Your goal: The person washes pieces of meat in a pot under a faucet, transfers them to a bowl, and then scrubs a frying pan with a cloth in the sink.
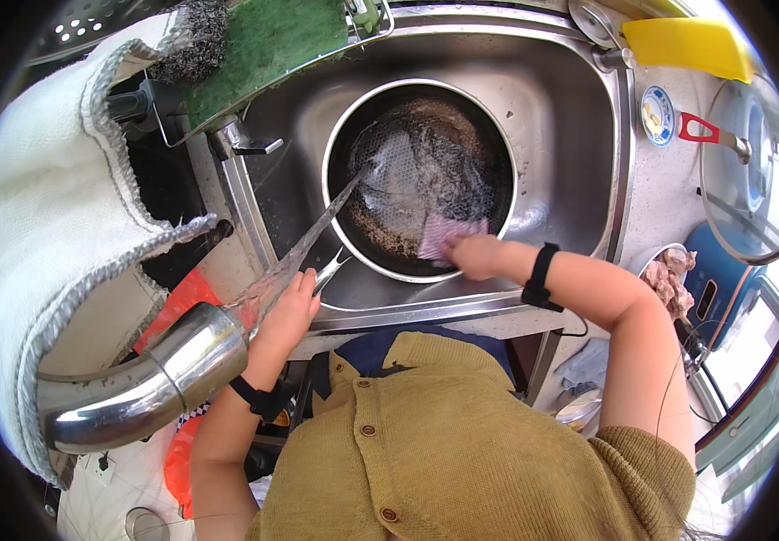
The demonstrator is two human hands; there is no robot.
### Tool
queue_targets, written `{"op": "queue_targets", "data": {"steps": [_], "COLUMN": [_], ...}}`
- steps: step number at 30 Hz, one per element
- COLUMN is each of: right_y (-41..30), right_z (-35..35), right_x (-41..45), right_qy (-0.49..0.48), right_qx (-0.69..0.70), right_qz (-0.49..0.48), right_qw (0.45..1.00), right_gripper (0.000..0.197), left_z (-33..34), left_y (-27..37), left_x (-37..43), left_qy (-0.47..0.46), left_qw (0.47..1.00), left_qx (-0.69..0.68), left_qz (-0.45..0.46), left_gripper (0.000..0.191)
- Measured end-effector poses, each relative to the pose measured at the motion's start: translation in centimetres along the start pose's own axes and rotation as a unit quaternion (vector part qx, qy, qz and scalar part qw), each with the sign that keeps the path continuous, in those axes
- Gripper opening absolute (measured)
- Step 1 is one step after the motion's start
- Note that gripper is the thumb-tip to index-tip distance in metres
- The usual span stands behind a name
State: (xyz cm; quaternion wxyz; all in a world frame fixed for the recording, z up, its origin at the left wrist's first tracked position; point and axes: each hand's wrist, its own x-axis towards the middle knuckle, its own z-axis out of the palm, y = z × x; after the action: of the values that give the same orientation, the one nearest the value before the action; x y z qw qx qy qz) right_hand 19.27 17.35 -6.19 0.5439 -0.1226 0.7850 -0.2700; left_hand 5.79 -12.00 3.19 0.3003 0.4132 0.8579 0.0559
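A dark frying pan (389, 237) with a pale rim and a honeycomb-patterned bottom rests in the stainless steel sink (545, 135). Brownish residue marks its inside. My left hand (290, 304) grips the pan's handle (332, 269) at the sink's front edge. Inside the pan, close to the near right wall, my right hand (472, 253) presses a pinkish-purple scrubbing cloth (442, 233); the hand is slightly blurred. A stream of water (315, 233) runs from the metal faucet (206, 345) into the pan and spreads over its bottom.
A white towel (44, 189) hangs at the left, beside a wire rack with a green scouring pad (281, 40) and steel wool (200, 40). On the right counter are a small dish (657, 116), a red-handled knife (699, 127), a glass lid (734, 196) and a bowl of raw meat (670, 277).
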Motion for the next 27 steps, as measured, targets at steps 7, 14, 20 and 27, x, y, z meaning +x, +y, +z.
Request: {"op": "queue_targets", "data": {"steps": [7,14,20,27], "right_y": [-2.0,8.8,-0.5,-3.9], "right_z": [-7.8,-5.7,-0.9,-9.6], "right_x": [12.3,2.7,0.9,10.5], "right_qy": [0.512,0.198,0.068,0.571], "right_qx": [0.008,-0.295,0.023,0.046], "right_qz": [-0.057,0.189,-0.109,-0.131], "right_qw": [0.857,0.916,0.991,0.809], "right_gripper": [0.048,0.037,0.038,0.037], "left_z": [-0.7,-0.3,-0.3,-0.4], "left_y": [0.1,0.2,0.0,-0.3], "left_x": [0.3,0.0,0.1,0.1], "left_qy": [-0.044,-0.038,-0.005,-0.027], "left_qw": [0.998,0.998,1.000,0.999], "left_qx": [0.032,0.046,-0.001,0.047], "left_qz": [-0.012,-0.018,-0.008,0.004], "left_gripper": [0.037,0.038,0.039,0.040]}}
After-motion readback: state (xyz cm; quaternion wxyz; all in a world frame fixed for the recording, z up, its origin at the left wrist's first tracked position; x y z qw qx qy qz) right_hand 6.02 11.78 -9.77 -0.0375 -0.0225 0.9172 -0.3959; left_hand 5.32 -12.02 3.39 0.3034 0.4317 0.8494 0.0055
